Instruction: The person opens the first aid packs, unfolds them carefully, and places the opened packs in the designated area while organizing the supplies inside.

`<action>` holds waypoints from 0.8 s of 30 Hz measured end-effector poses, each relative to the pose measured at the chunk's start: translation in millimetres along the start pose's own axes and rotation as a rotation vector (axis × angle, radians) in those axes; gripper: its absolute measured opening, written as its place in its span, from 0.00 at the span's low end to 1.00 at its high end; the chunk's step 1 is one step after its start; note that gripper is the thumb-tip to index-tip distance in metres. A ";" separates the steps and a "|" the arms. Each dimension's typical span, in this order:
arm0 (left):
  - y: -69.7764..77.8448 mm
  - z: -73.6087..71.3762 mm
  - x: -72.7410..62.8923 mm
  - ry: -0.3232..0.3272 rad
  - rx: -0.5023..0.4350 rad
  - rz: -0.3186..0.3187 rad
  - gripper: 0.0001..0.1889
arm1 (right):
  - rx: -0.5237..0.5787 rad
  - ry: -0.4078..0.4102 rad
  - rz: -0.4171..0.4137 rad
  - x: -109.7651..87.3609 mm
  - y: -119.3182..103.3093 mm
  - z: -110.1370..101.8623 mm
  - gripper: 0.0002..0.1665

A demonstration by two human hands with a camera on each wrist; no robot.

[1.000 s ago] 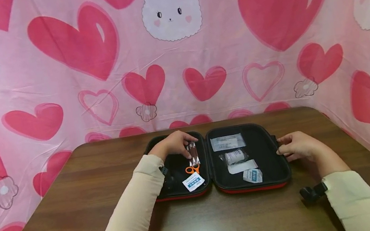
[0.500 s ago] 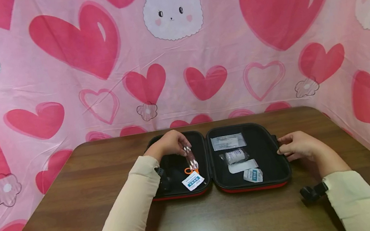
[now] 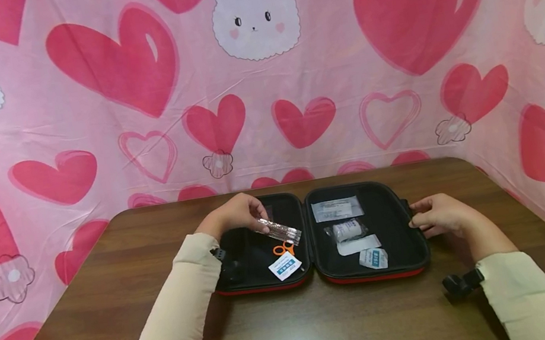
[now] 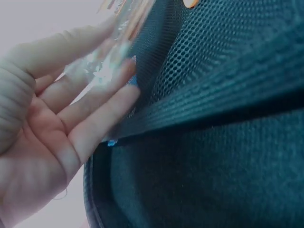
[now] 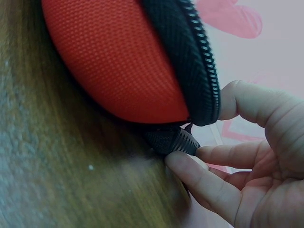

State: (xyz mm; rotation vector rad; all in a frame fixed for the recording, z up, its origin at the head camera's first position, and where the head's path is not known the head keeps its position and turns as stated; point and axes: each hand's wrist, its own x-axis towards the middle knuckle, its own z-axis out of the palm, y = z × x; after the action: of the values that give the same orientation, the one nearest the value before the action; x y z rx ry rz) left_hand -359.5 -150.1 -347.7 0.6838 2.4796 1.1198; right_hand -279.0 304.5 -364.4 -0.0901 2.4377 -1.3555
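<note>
A black-lined first-aid case (image 3: 410,249) with a red outer shell (image 5: 109,57) lies unfolded on the table. Over its left half, my left hand (image 3: 233,214) pinches a clear packet of thin brown iodine swabs (image 3: 284,232), tilted down to the right. That packet (image 4: 135,21) is blurred between thumb and fingers in the left wrist view. Just below it are the orange handles of scissors (image 3: 284,248) and a white sachet with blue print (image 3: 285,266). My right hand (image 3: 437,214) grips the case's right edge, fingers at the zip and the black strap (image 5: 183,140).
In the case's right half lie a flat clear packet (image 3: 336,209), a wrapped bandage roll (image 3: 347,231), a white strip (image 3: 358,245) and another sachet (image 3: 374,258). A pink patterned cloth (image 3: 266,135) hangs behind the brown wooden table (image 3: 300,334).
My left hand has picked the swab packet up off the left half and drawn it leftward, turning it from upright to slanted. My right hand has stayed at the case's edge.
</note>
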 end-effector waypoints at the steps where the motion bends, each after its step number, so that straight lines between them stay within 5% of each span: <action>1: -0.6 -0.6 -2.1 -0.001 -0.049 -0.012 0.09 | -0.001 0.000 -0.001 0.0 0.0 0.0 0.41; 4: -2.2 -2.1 -8.6 0.003 -0.197 -0.043 0.09 | 0.002 0.000 -0.001 -0.2 0.0 0.1 0.41; 9: -7.8 -5.8 -18.1 0.048 -0.307 -0.027 0.09 | 0.008 -0.002 -0.009 -0.2 0.3 0.7 0.41; 15: -11.4 -11.5 -29.9 0.129 -0.360 -0.010 0.11 | 0.010 0.002 -0.007 -0.7 0.6 1.5 0.41; 24: -20.5 -17.4 -43.9 0.150 -0.391 0.013 0.11 | 0.004 -0.001 -0.003 -0.6 0.5 -0.1 0.42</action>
State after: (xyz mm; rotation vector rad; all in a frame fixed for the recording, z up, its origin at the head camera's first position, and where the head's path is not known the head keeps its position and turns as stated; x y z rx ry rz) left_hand -337.4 -196.5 -347.9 0.5164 2.2692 1.6530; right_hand -278.4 305.0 -364.7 -0.0936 2.4350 -1.3617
